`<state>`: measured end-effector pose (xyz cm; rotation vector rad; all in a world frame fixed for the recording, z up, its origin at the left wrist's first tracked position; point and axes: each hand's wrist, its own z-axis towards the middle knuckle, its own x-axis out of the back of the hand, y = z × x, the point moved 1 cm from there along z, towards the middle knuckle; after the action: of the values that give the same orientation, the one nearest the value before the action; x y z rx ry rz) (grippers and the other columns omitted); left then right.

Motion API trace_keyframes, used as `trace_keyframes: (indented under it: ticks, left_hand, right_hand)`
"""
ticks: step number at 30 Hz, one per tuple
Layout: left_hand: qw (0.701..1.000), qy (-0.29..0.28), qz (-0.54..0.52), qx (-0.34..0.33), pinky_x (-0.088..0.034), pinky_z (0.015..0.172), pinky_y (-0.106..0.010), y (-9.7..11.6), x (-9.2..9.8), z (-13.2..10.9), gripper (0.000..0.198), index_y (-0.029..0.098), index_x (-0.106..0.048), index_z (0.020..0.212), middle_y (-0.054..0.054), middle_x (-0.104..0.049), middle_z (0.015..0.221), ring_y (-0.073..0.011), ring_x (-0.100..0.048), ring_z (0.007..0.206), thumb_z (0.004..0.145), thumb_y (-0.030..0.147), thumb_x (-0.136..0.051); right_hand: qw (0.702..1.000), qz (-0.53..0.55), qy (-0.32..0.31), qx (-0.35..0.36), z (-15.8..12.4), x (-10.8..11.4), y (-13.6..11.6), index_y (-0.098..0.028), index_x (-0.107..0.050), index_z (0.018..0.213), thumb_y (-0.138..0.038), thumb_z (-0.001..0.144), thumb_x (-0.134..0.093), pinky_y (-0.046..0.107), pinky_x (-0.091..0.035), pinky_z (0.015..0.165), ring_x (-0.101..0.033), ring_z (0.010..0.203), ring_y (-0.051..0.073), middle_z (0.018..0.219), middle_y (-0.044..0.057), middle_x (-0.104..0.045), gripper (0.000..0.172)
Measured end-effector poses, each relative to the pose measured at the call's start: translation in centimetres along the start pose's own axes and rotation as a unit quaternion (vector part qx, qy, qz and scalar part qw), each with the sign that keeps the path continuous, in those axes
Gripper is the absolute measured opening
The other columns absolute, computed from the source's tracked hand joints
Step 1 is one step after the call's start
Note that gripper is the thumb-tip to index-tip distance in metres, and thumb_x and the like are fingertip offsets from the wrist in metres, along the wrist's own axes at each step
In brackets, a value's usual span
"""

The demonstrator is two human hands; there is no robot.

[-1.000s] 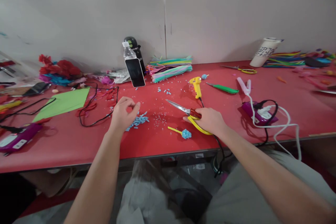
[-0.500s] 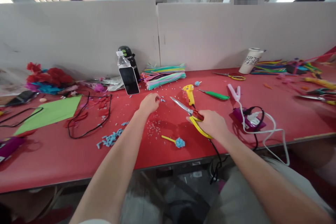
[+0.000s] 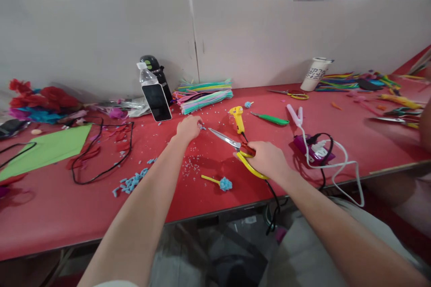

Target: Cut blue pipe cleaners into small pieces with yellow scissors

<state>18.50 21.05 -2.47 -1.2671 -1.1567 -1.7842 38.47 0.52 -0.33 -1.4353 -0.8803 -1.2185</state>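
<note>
Right hand [image 3: 264, 158] grips scissors [image 3: 237, 144] inside the bench [image 3: 77, 208] front edge; left hand [image 3: 189, 129], beside blue pieces [image 3: 203, 128], I cannot tell if closed.

A phone [image 3: 157, 102] leans on a clear bottle [image 3: 147, 76] beside a black flask [image 3: 163, 80], with green paper [image 3: 49, 149] to the left and a white cup [image 3: 315, 74] well to the right.

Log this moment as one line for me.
left hand: beside small blue pieces, contact unclear | right hand: holding scissors | red table: yellow glue gun, blue-headed yellow stem
</note>
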Motion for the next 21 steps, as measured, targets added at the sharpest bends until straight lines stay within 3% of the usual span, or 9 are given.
trace_keyframes:
  ticks: [8, 13, 17, 21]
  left_hand:
    - [0.999, -0.013, 0.028, -0.01, -0.045, 0.083, -0.041, 0.1, -0.2, 0.1, 0.019, 0.027, -0.068, 0.095, -0.009, -0.063, 0.107, -0.0272, -0.059, 0.097, 0.08, 0.028, -0.055]
    - [1.0, -0.004, 0.012, -0.008, -0.045, 0.082, -0.037, 0.1, -0.2, 0.0, 0.016, 0.023, -0.065, 0.09, -0.009, -0.063, 0.106, -0.0246, -0.059, 0.095, 0.079, 0.025, -0.055]
    - [0.999, 0.015, -0.044, 0.001, -0.043, 0.075, -0.032, -0.3, 0.3, -0.4, 0.011, 0.019, -0.062, 0.084, -0.01, -0.065, 0.097, -0.0216, -0.059, 0.086, 0.079, 0.024, -0.054]
    - [0.988, 0.045, -0.144, 0.014, -0.039, 0.065, -0.028, 0.0, 1.5, -2.7, 0.01, 0.018, -0.055, 0.079, -0.006, -0.062, 0.081, -0.0177, -0.055, 0.073, 0.081, 0.027, -0.052]
  right_hand:
    - [1.0, -0.004, -0.007, 0.005, 0.0, -0.1, 0.0, -0.025, -0.063, 0.076, -0.066, 0.079, -0.042, 0.027, -0.032, 0.054, -0.063, 0.071, 0.023, 0.077, 0.006, -0.068, 0.047]
    - [1.0, -0.004, -0.012, 0.001, 0.0, 0.0, 0.0, -0.025, -0.064, 0.078, -0.064, 0.078, -0.043, 0.027, -0.032, 0.054, -0.063, 0.071, 0.022, 0.078, 0.006, -0.068, 0.045]
    - [1.0, -0.01, -0.021, -0.001, 0.1, -0.1, 0.0, -0.024, -0.064, 0.078, -0.061, 0.079, -0.044, 0.027, -0.033, 0.056, -0.063, 0.072, 0.022, 0.078, 0.007, -0.068, 0.042]
    - [1.0, 0.0, -0.004, 0.009, 0.2, -0.4, -0.1, -0.024, -0.063, 0.076, -0.07, 0.076, -0.044, 0.026, -0.032, 0.054, -0.063, 0.071, 0.022, 0.076, 0.006, -0.068, 0.05]
